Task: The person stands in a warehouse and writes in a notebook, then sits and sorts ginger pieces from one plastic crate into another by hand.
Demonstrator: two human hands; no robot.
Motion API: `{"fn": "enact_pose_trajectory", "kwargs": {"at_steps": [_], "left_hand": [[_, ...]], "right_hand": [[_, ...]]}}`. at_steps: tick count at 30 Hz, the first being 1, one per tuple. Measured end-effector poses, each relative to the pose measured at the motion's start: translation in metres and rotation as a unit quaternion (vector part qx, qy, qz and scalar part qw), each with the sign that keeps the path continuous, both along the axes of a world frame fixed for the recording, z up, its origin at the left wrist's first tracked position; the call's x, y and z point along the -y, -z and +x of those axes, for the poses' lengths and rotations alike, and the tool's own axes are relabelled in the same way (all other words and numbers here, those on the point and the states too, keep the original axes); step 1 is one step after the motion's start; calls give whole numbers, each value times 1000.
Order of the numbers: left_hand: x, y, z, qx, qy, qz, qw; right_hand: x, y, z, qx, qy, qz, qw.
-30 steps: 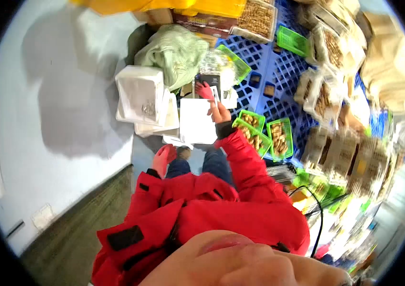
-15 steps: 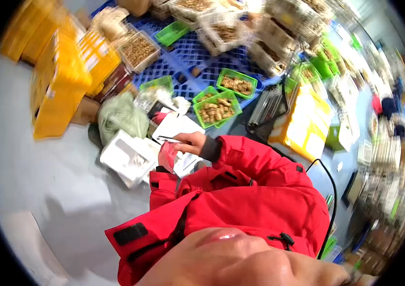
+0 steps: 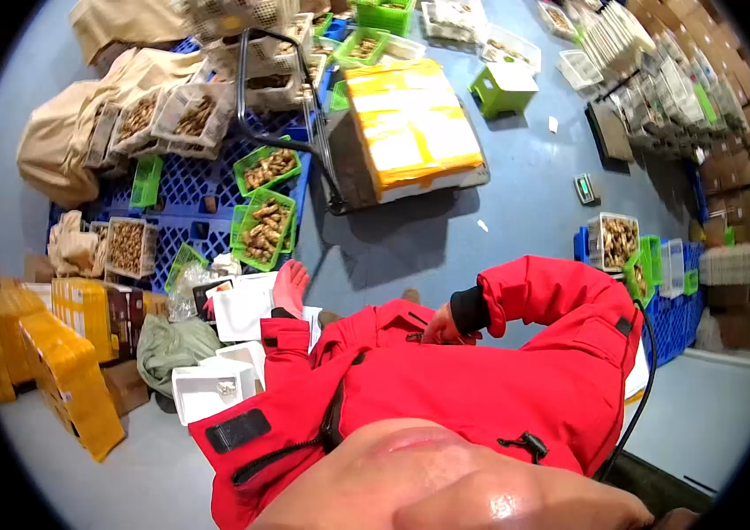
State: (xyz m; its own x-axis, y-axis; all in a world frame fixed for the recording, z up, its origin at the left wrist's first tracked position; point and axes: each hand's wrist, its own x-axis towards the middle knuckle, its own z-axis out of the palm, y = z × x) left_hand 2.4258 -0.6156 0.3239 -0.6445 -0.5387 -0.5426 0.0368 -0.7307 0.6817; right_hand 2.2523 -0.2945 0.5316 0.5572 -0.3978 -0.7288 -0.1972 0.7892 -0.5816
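Observation:
My left hand (image 3: 289, 287), in a pink glove, is held out with its fingers apart and nothing in it. White foam boxes (image 3: 244, 311) lie just beside it, and a green basket of ginger-like roots (image 3: 266, 231) stands beyond it. My right hand (image 3: 446, 327) is bare and curled against the front of my red jacket (image 3: 481, 380), near a dark zip or pocket opening. Its fingertips are partly hidden, so I cannot make out what they grip. A black cuff (image 3: 470, 311) circles that wrist.
Crates of roots (image 3: 194, 119) stand on a blue pallet (image 3: 181, 181). A yellow-taped box (image 3: 415, 124) sits on a hand trolley (image 3: 251, 88) ahead. A green stool (image 3: 503, 88) and a small scale (image 3: 584, 189) are farther right. Yellow boxes (image 3: 66, 362) stand at left.
The view has swung right. My right hand has moved from beside the gloved left hand, where it held a thin pen-like object, to my jacket front. My left hand's fingers now show spread.

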Motion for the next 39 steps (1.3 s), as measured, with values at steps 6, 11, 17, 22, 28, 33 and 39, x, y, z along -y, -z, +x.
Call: {"fn": "enact_pose_trajectory", "kwargs": {"at_steps": [6, 11, 17, 22, 28, 33, 39], "left_hand": [[-105, -12, -100, 44, 146, 9, 988], [-147, -23, -181, 17, 210, -23, 977], [-208, -19, -282, 63, 320, 8, 945], [-250, 2, -390, 41, 374, 24, 926], [-314, -8, -466, 13, 460, 24, 888], [-338, 1, -477, 48, 441, 56, 895], [-343, -20, -425, 90, 295, 10, 951]], "right_hand": [[-114, 28, -29, -64, 151, 13, 986], [-159, 110, -28, -292, 153, -85, 940], [-210, 59, -63, -321, 343, -35, 882], [-270, 47, -92, -325, 388, -115, 855], [-293, 58, -120, -444, 435, -201, 757], [-291, 66, -162, -593, 365, -111, 710], [-295, 50, -235, -429, 236, -298, 819]]}}
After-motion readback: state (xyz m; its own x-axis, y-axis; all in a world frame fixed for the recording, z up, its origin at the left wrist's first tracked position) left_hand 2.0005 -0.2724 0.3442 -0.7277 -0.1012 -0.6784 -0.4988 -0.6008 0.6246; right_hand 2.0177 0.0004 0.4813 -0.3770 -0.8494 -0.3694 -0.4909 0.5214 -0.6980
